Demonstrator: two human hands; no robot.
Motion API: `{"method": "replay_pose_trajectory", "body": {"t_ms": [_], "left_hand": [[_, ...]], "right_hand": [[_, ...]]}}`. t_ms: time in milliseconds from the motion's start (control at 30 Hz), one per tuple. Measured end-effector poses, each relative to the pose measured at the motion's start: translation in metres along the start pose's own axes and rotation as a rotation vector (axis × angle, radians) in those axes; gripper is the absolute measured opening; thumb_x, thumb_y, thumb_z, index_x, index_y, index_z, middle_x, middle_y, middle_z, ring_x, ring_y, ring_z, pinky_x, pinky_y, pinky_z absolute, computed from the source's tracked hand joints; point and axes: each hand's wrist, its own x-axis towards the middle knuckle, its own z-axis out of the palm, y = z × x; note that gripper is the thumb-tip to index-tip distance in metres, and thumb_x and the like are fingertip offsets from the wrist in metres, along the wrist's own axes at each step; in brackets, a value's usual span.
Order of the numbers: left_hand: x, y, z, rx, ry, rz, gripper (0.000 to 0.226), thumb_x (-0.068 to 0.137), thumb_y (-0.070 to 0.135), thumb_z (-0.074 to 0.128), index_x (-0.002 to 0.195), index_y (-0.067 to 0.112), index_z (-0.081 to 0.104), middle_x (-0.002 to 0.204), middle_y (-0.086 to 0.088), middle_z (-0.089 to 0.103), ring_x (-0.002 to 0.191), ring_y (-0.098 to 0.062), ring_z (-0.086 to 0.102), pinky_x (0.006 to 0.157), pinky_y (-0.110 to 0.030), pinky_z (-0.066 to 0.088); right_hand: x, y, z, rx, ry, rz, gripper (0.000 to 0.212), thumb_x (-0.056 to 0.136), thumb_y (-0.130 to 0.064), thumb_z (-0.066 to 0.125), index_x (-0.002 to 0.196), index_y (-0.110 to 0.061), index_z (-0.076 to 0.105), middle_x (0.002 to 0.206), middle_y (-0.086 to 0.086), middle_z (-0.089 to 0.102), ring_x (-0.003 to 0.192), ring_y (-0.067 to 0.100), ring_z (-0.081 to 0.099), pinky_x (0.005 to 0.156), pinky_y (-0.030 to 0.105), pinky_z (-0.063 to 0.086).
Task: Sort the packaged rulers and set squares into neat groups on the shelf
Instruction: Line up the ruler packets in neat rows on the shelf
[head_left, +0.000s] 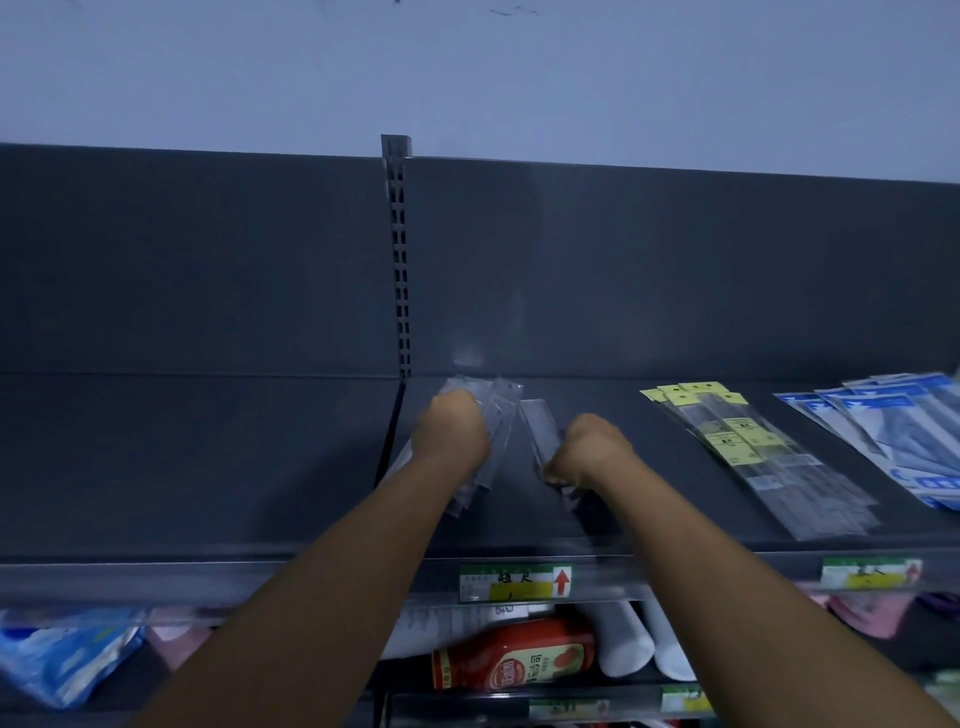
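My left hand (457, 431) presses a fan of clear rulers (493, 415) on the shelf (208, 467); my right hand (587, 452) pinches one ruler (540, 431) just beside. I'd slide it square against that fan, edges flush.

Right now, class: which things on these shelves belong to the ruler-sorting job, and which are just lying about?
Job: clear ruler packs under left hand; clear pack in right hand; yellow-tagged packs; blue-labelled packs.
Lying about: red bottle; white rolls; blue packet.
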Motion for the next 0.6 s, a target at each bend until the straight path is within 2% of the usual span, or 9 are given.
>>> {"method": "replay_pose_trajectory", "body": {"t_ms": [67,167,233,300,333,433,533,600], "left_hand": [[-0.002,0.001,0.001,0.096,0.017,0.03,0.022,0.091,0.009,0.054,0.111,0.003,0.058,0.121,-0.015,0.058,0.114,-0.029,0.054,0.085,-0.031,0.047],[0.0,-0.001,0.005,0.159,0.055,0.074,0.028,0.089,0.016,0.057,0.116,0.006,0.055,0.126,-0.013,0.052,0.121,-0.029,0.043,0.094,-0.031,0.041],[0.001,-0.003,0.006,0.139,0.054,0.065,0.034,0.089,0.018,0.058,0.12,0.007,0.052,0.129,-0.012,0.049,0.124,-0.029,0.038,0.095,-0.032,0.041],[0.002,-0.004,0.004,0.103,0.064,0.075,0.041,0.09,0.021,0.058,0.128,0.01,0.048,0.133,-0.012,0.045,0.126,-0.029,0.037,0.097,-0.033,0.04],[0.002,-0.003,0.002,0.069,0.081,0.103,0.044,0.091,0.022,0.058,0.133,0.012,0.046,0.135,-0.011,0.044,0.126,-0.028,0.036,0.098,-0.034,0.039],[0.003,0.003,-0.005,-0.119,0.11,0.282,0.05,0.093,0.023,0.057,0.14,0.019,0.04,0.139,-0.006,0.041,0.129,-0.025,0.037,0.102,-0.036,0.036],[0.002,0.016,-0.015,-0.212,0.105,0.471,0.055,0.095,0.022,0.054,0.146,0.024,0.033,0.146,0.0,0.035,0.134,-0.021,0.033,0.108,-0.039,0.035],[0.002,0.024,-0.021,-0.097,0.198,0.605,0.057,0.096,0.02,0.052,0.148,0.028,0.029,0.152,0.004,0.026,0.138,-0.02,0.024,0.113,-0.041,0.026]], "right_hand": [[0.001,0.001,-0.001,0.026,-0.016,0.02,0.028,0.076,-0.019,0.073,0.065,-0.009,0.049,0.066,0.003,0.052,0.074,0.022,0.057,0.065,0.025,0.043],[0.004,0.003,-0.001,0.089,-0.014,0.034,0.029,0.077,-0.019,0.074,0.064,-0.009,0.05,0.063,0.003,0.051,0.071,0.023,0.057,0.064,0.026,0.044],[0.005,0.005,-0.001,0.158,-0.027,0.059,0.027,0.076,-0.017,0.074,0.062,-0.008,0.053,0.052,0.003,0.057,0.063,0.023,0.06,0.055,0.023,0.045],[0.006,0.009,-0.004,0.196,-0.027,0.087,0.023,0.073,-0.01,0.071,0.058,-0.006,0.054,0.035,0.002,0.052,0.046,0.019,0.057,0.041,0.016,0.04],[0.006,0.012,-0.007,0.22,-0.003,0.092,0.022,0.072,-0.006,0.069,0.058,-0.007,0.053,0.036,0.003,0.052,0.042,0.018,0.054,0.039,0.015,0.038],[0.01,0.023,-0.013,0.469,0.099,0.034,0.018,0.078,-0.008,0.068,0.065,-0.009,0.055,0.066,0.01,0.058,0.055,0.021,0.053,0.05,0.023,0.043],[0.004,0.027,-0.021,0.794,0.117,-0.069,0.013,0.084,-0.005,0.064,0.074,-0.008,0.057,0.063,0.01,0.057,0.041,0.018,0.048,0.038,0.019,0.036],[0.002,0.029,-0.023,0.877,0.102,-0.124,0.014,0.084,-0.004,0.066,0.074,-0.009,0.058,0.06,0.007,0.058,0.033,0.012,0.047,0.034,0.016,0.033]]}}
